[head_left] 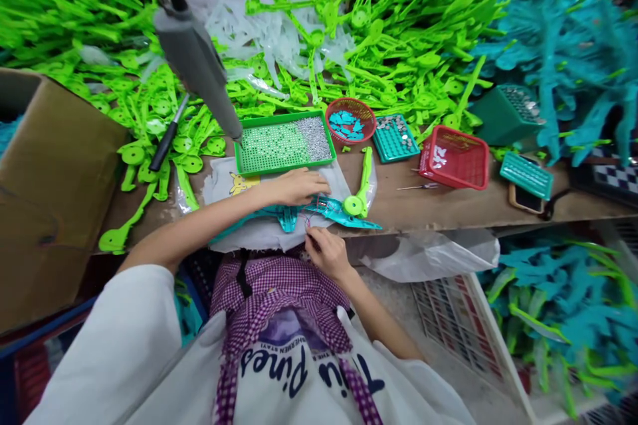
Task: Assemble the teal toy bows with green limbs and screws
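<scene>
While left hand (299, 186) holds, right hand (326, 252) pinches teal part (288, 218) | green tray (286, 170): silver beads (315, 136) | red bowl (350, 102): teal pieces (347, 125)

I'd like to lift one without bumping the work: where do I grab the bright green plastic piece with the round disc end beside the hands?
Best pinch the bright green plastic piece by its narrow stem from the right: the stem lies flat with bare wooden table beside it, while the disc end rests on the teal plastic part.

left hand (299, 187) pressing teal part (299, 214) | right hand (326, 252) pinching thin wires (312, 220) | green tray (284, 143) behind
</scene>
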Demonstrator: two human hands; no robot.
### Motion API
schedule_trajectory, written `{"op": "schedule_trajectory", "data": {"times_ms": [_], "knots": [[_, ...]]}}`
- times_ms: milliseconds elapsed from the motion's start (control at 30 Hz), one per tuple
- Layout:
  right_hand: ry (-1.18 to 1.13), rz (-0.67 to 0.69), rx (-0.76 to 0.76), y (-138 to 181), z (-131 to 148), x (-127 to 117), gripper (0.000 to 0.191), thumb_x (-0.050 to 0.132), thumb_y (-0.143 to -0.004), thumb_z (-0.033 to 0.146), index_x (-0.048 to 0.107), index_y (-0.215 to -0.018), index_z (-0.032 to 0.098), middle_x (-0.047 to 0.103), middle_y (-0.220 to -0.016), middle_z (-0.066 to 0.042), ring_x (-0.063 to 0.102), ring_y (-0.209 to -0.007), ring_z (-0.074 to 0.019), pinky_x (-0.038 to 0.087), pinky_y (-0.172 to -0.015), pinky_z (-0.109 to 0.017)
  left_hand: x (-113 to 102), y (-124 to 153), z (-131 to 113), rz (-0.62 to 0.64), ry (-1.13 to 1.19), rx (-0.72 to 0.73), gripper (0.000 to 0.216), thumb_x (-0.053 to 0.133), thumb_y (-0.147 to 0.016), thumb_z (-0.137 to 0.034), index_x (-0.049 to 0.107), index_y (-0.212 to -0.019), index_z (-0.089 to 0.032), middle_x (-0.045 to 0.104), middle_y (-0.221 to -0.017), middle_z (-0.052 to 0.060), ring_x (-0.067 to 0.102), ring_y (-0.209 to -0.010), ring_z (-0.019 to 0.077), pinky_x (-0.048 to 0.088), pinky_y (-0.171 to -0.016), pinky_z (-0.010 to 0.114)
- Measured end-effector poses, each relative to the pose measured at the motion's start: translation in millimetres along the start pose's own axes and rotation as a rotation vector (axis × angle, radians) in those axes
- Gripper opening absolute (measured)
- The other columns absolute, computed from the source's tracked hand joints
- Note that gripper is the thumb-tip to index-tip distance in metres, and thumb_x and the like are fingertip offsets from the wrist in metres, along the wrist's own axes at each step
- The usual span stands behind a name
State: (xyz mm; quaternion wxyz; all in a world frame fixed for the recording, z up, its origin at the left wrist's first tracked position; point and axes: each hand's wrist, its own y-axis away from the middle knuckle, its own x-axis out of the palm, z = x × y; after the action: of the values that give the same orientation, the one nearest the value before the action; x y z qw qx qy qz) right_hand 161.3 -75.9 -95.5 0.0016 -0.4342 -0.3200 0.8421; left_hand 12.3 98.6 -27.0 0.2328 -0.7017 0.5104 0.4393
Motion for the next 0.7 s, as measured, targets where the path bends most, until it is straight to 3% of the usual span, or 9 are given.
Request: {"op": "schedule_trajectory", "data": {"times_ms": [167, 333, 433, 567, 700], "knots": [[-0.039, -0.048, 0.009, -1, 1, 1, 0.016, 0.057, -0.095, 0.013, 0.067, -0.107, 0.017, 0.078, -0.086, -0.008, 0.075, -0.074, -0.0172, 0.057, -0.064, -0.026, 0, -10, 5, 0.008, 0.024, 0.063, 0.02, 0.062, -0.086, -0.013, 0.074, -0.091, -0.028, 0.075, -0.097, 0.003, 0.064, -0.097, 0.0191, 0.04, -0.092, 0.031], [-0.051, -0.081, 0.048, -2, 2, 2, 0.014, 0.057, -0.096, 0.015, 0.066, -0.107, 0.018, 0.077, -0.085, -0.007, 0.075, -0.074, -0.0169, 0.059, -0.066, -0.026, 3, -13, 10, -0.129, 0.126, 0.068, 0.018, 0.055, -0.092, -0.019, 0.071, -0.099, -0.023, 0.073, -0.103, 0.005, 0.065, -0.099, 0.019, 0.045, -0.088, 0.03], [-0.072, -0.058, 0.071, 1, 1, 3, 0.016, 0.057, -0.096, 0.016, 0.067, -0.108, 0.019, 0.076, -0.086, -0.007, 0.074, -0.075, -0.0169, 0.06, -0.067, -0.027, 5, -1, 14, -0.185, 0.134, 0.043, 0.018, 0.052, -0.091, -0.018, 0.068, -0.099, -0.021, 0.07, -0.104, 0.007, 0.064, -0.1, 0.0198, 0.047, -0.09, 0.031], [-0.161, -0.047, 0.123, 5, 1, -1, 0.019, 0.054, -0.097, 0.017, 0.069, -0.109, 0.021, 0.076, -0.088, -0.007, 0.074, -0.077, -0.017, 0.06, -0.068, -0.028, 5, 23, 23, -0.146, 0.163, 0.038, 0.015, 0.054, -0.09, -0.019, 0.067, -0.095, -0.022, 0.068, -0.103, 0.006, 0.063, -0.097, 0.0201, 0.047, -0.09, 0.033], [-0.336, -0.037, 0.34, 0, 2, -12, 0.017, 0.057, -0.097, 0.024, 0.069, -0.11, 0.023, 0.076, -0.092, -0.005, 0.073, -0.079, -0.017, 0.061, -0.071, -0.03, 6, 35, 28, -0.118, 0.274, 0.064, 0.007, 0.063, -0.088, -0.023, 0.068, -0.093, -0.022, 0.069, -0.102, 0.006, 0.063, -0.096, 0.0201, 0.047, -0.086, 0.032]]}}
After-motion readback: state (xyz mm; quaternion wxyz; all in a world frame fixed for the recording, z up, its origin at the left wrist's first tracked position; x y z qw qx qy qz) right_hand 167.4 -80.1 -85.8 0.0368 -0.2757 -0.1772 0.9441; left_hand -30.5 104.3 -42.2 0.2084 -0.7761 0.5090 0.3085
